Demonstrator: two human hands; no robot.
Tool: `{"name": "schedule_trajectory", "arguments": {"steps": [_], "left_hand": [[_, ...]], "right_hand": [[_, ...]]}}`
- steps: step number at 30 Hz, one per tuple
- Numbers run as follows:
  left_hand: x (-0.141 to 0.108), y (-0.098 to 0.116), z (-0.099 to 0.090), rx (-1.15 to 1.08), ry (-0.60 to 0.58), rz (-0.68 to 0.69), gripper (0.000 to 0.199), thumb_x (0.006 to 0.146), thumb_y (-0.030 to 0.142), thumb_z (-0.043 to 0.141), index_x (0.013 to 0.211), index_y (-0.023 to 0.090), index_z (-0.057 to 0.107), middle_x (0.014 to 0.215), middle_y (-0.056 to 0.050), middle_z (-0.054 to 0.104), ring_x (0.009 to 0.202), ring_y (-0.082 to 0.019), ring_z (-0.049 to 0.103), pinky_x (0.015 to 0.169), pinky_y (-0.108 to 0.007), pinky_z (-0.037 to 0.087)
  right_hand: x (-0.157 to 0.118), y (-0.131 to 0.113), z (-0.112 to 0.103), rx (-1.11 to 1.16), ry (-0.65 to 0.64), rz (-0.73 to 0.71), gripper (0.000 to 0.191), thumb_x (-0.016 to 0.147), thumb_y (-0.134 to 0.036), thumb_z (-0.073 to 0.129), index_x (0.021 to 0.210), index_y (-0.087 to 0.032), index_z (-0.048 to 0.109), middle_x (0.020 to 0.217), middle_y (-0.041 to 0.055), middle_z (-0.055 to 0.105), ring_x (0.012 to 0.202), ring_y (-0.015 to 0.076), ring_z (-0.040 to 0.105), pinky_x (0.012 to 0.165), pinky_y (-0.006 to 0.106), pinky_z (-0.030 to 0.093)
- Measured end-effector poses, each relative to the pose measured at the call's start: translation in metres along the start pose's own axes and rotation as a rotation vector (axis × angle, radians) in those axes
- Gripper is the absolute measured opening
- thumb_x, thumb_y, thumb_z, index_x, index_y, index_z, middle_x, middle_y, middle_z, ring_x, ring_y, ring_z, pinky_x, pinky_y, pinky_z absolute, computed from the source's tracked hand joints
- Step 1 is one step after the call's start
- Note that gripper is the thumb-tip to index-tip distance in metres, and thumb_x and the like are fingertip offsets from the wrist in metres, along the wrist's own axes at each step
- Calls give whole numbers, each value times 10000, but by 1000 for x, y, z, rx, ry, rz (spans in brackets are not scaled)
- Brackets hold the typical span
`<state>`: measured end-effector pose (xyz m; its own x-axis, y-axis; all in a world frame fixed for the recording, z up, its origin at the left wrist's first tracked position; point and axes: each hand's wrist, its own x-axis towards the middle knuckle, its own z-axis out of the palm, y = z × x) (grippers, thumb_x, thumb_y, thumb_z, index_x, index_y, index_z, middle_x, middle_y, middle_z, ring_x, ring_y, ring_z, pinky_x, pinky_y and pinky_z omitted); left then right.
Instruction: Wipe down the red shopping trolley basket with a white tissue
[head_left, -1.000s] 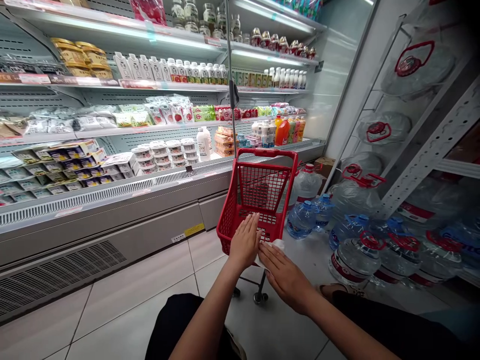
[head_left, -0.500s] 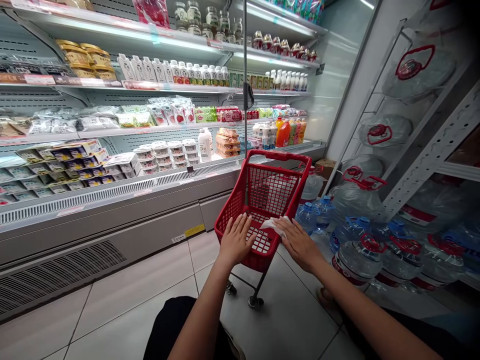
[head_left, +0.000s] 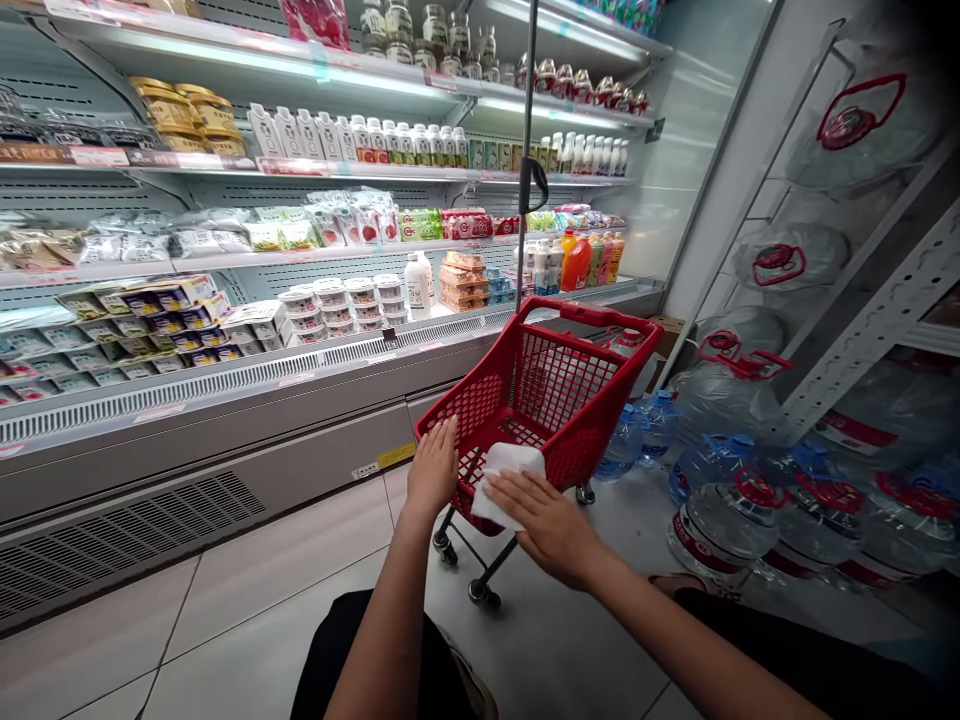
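Note:
A small red plastic shopping cart stands before me on thin metal legs with casters, turned at an angle. My left hand lies along the left of its near end, fingers stretched out, with no object in its grasp. With fingers laid flat over it, my right hand presses a white paper wipe on the cart's near rim. Through the mesh, the basket's floor is visible. Part of the wipe is hidden under the right fingers.
A refrigerated display case with dairy and drinks runs along the left and back. Large water bottles line the floor at right, beside a white metal rack. Pale floor tiles lie below.
The cart has turned, its near end swinging left. My right hand has moved left and down with the wipe, now spread out over the near rim. My left hand has shifted left.

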<state>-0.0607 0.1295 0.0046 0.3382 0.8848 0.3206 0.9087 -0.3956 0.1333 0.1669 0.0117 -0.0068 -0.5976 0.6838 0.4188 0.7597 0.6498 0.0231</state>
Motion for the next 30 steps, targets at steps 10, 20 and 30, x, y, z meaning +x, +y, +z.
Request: {"name": "schedule_trajectory", "arguments": {"steps": [10,20,30], "left_hand": [[-10,40,1,-95,43,135,588,1095,503,275,1570,191,425,1598,-67,491,1514,-210,402,1257,-422,332],[-17,43,-3,-73,-62,284,909,967,753,435,1655,195,234,1663,-94,377,1551,-253,330,1288,-470,243],[-12,45,-1,-8,-17,318,711,1046,376,466,1667,208,162,1694,-68,315,1574,-213,269,1292,-447,251]], "right_hand": [[-18,73,1,-106,153,326,715,1004,-164,313,1679,-241,89,1680,32,350,1569,218,266,1280,497,273],[-13,39,-2,-73,63,139,767,962,-141,362,1676,-267,111,1684,-5,339,1555,184,297,1293,468,246],[-20,108,-6,-171,143,356,642,998,-167,321,1639,-192,302,1627,56,446,1540,221,334,1273,489,275]]}}
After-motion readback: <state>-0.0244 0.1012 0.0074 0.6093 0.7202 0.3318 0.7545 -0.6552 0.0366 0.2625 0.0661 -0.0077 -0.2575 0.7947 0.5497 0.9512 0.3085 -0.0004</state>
